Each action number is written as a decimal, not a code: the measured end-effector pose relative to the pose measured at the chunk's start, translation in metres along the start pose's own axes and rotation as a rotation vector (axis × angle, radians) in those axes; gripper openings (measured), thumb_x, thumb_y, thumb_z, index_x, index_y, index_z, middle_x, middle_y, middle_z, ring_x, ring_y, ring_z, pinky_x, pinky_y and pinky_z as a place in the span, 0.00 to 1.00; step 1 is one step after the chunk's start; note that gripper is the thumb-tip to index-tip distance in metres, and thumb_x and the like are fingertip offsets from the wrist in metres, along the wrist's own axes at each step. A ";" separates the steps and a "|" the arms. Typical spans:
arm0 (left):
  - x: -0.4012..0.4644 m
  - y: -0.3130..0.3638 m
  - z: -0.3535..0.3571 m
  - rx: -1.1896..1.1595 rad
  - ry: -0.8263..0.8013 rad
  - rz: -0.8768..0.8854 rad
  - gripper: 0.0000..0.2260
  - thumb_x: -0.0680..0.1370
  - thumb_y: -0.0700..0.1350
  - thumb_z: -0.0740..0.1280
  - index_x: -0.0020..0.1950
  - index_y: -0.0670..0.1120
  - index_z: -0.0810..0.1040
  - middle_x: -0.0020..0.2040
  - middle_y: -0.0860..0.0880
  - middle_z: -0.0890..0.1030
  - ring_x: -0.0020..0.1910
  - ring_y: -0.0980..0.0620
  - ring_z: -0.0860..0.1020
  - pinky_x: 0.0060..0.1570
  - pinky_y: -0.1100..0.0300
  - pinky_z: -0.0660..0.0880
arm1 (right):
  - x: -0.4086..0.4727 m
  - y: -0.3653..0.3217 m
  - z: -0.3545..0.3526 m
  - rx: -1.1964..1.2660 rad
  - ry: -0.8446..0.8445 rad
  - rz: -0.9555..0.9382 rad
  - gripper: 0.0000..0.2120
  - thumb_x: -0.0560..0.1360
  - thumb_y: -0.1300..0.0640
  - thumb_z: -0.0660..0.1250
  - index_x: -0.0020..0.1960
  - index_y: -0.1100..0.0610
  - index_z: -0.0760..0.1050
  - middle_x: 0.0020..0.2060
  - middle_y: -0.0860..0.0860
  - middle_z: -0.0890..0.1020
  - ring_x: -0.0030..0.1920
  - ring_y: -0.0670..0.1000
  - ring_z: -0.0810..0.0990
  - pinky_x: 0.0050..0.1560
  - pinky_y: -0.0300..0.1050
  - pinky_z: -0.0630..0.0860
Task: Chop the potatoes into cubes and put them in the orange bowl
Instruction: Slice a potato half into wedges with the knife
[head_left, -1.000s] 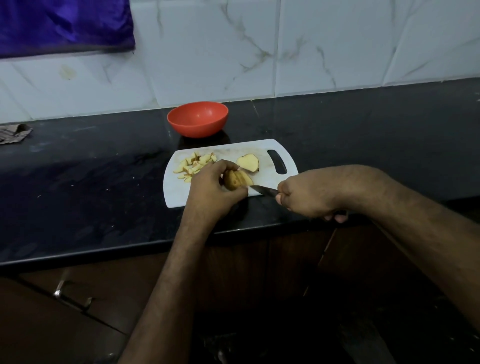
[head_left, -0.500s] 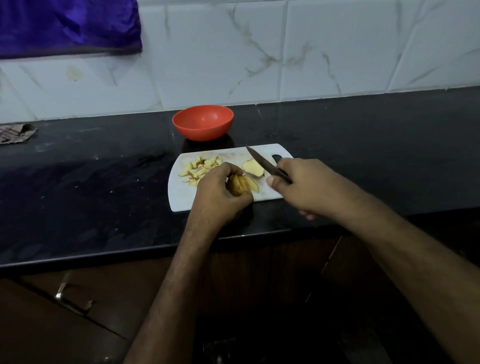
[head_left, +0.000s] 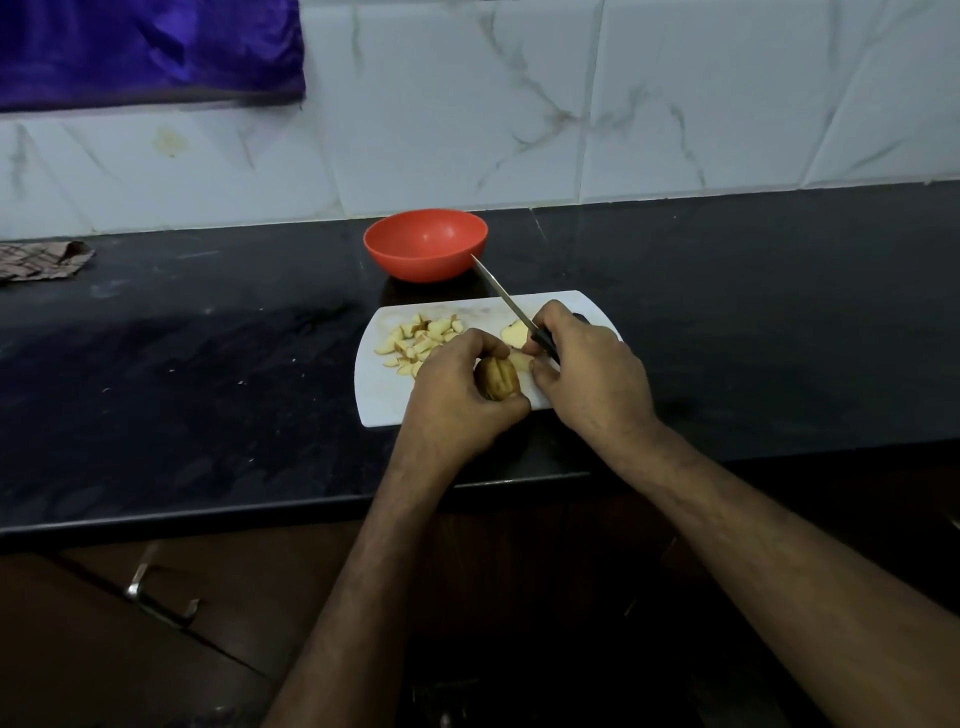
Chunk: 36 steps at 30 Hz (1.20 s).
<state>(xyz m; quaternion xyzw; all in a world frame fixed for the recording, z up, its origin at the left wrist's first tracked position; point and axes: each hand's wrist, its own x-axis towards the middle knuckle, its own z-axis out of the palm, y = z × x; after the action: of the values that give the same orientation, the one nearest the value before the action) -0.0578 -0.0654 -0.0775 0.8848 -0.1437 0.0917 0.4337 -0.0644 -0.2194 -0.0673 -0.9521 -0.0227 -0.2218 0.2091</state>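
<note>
On the black counter lies a white cutting board (head_left: 382, 410). My left hand (head_left: 457, 389) grips a sliced brown potato piece (head_left: 497, 378) on the board. My right hand (head_left: 587, 374) holds a knife (head_left: 501, 296) by its dark handle, blade pointing up and away toward the orange bowl (head_left: 426, 244), which looks empty. A pile of cut potato pieces (head_left: 418, 343) lies at the board's left. A potato half (head_left: 514, 332), cut face up, sits beside my right hand's fingers.
A checked cloth (head_left: 41, 260) lies at the counter's far left. A purple cloth (head_left: 145, 52) hangs on the tiled wall. Below the counter edge is a cabinet with a metal handle (head_left: 161, 603).
My right hand has swung the knife from a low cutting position beside the potato up and forward, so the blade now points toward the bowl. My left hand has kept hold of the potato.
</note>
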 end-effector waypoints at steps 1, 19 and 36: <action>-0.001 0.000 0.000 -0.004 0.004 -0.004 0.20 0.67 0.45 0.78 0.56 0.52 0.78 0.49 0.57 0.78 0.46 0.58 0.77 0.41 0.64 0.74 | 0.002 0.000 0.001 -0.002 0.004 0.009 0.10 0.76 0.56 0.68 0.55 0.50 0.70 0.45 0.45 0.81 0.47 0.51 0.78 0.43 0.51 0.78; -0.001 -0.002 -0.006 -0.001 -0.024 -0.016 0.30 0.73 0.47 0.78 0.74 0.48 0.73 0.68 0.52 0.77 0.63 0.56 0.74 0.62 0.61 0.73 | -0.010 -0.001 0.000 0.227 -0.074 0.074 0.11 0.77 0.49 0.72 0.53 0.47 0.72 0.42 0.40 0.75 0.44 0.43 0.78 0.41 0.43 0.75; -0.001 -0.002 -0.002 -0.048 0.076 -0.041 0.23 0.71 0.46 0.79 0.65 0.48 0.80 0.55 0.55 0.82 0.52 0.60 0.77 0.51 0.69 0.73 | -0.003 -0.007 0.007 0.320 -0.015 0.122 0.12 0.74 0.47 0.75 0.53 0.47 0.75 0.43 0.41 0.78 0.46 0.44 0.80 0.45 0.45 0.78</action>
<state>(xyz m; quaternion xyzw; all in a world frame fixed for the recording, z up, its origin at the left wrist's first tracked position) -0.0575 -0.0623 -0.0783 0.8728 -0.1111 0.1132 0.4616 -0.0651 -0.2103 -0.0715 -0.9080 -0.0013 -0.1951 0.3708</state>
